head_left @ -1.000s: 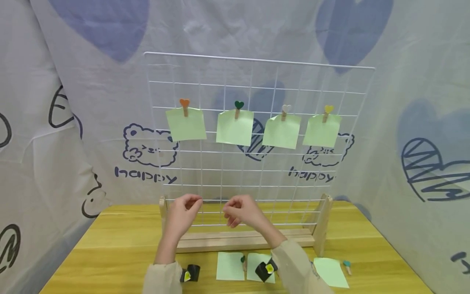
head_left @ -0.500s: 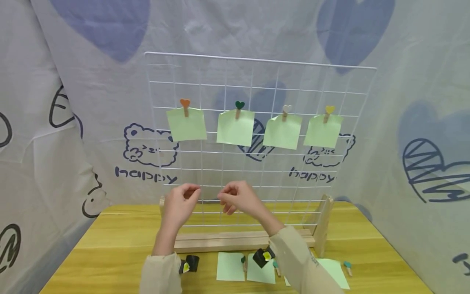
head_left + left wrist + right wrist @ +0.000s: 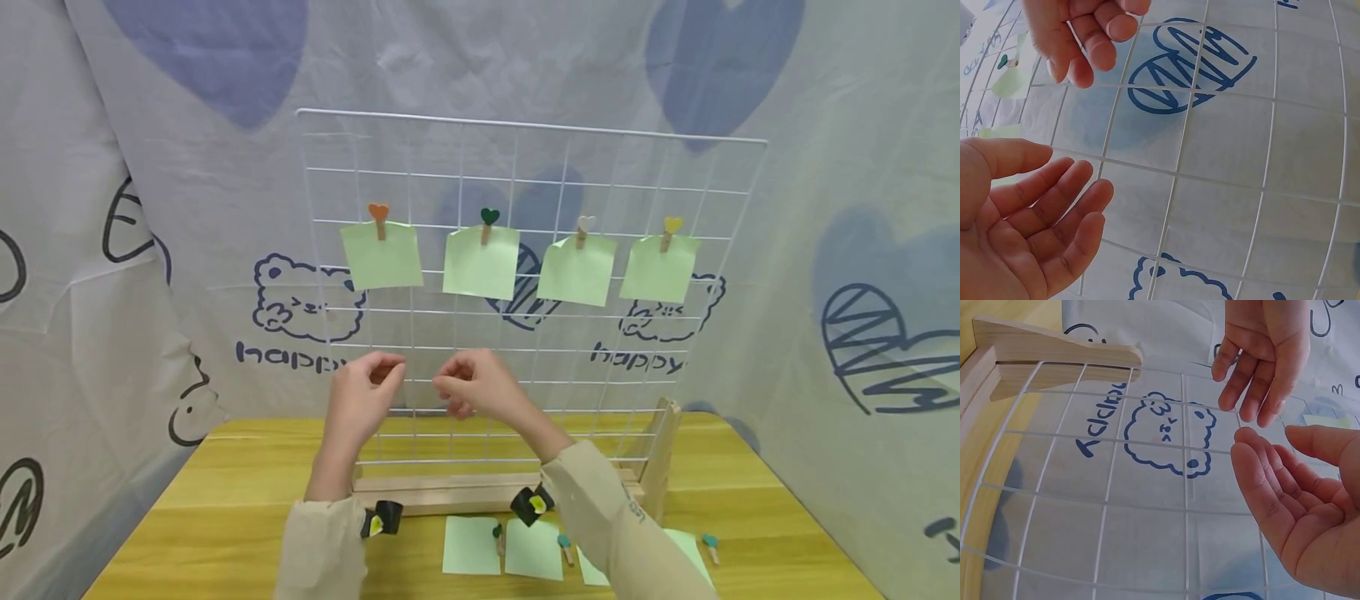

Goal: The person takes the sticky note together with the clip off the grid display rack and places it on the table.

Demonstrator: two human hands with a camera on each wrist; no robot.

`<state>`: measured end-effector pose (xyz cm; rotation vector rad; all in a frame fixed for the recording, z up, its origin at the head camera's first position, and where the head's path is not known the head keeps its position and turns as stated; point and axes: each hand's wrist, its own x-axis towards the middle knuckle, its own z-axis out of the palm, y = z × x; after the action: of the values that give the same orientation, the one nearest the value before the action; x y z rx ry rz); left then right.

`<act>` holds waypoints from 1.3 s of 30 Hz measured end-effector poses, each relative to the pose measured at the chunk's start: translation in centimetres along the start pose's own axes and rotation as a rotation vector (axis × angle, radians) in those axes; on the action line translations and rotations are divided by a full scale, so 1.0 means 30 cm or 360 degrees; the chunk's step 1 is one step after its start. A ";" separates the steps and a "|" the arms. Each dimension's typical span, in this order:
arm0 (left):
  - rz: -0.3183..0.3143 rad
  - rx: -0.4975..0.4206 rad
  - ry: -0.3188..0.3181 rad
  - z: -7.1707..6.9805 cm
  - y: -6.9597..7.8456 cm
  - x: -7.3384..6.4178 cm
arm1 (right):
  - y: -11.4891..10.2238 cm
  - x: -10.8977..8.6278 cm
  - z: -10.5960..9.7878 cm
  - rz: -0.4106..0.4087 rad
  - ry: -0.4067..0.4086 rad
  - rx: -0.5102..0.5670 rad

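My left hand [image 3: 363,392] is raised in front of the lower left part of a white wire grid [image 3: 525,126], its fingers softly bent and nothing between them. Facing it is my right hand [image 3: 487,387], also holding nothing, with a small gap between the two sets of fingertips. In the left wrist view, thumb and fingers of the left hand [image 3: 1029,231] stand apart; the right wrist view shows the same of the right hand [image 3: 1310,500]. Above the hands, pale green paper notes [image 3: 480,262] hang in a row from heart clothespins, among them an orange one [image 3: 378,213] and a yellow one [image 3: 672,225].
Wooden feet [image 3: 660,458] carry the grid on a yellow wood-grain table [image 3: 195,517]. More green notes [image 3: 471,546] lie at the front, with a dark green clothespin [image 3: 498,537] and teal clothespins [image 3: 711,547] beside them. A printed curtain [image 3: 187,292] hangs behind.
Both hands have risen along the grid and shifted slightly left, the right hand more so, which narrows the gap between them. The hanging notes and clothespins have stayed put.
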<state>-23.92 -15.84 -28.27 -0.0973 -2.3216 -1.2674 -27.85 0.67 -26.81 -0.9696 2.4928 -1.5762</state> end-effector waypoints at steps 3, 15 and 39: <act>-0.0022 -0.0004 0.0006 -0.003 0.001 0.002 | -0.012 0.005 -0.003 -0.0018 0.0006 -0.0034; 0.0145 -0.0002 0.0334 -0.028 0.027 0.035 | -0.052 0.029 -0.026 -0.0053 0.0025 -0.0062; 0.0313 -0.0187 0.0746 -0.077 0.078 0.113 | -0.235 0.104 -0.093 -0.0251 0.0206 -0.0242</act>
<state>-25.32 -16.93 -23.90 -0.0579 -1.7950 -1.1786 -27.92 -0.76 -18.73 -1.1448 2.7198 -1.5566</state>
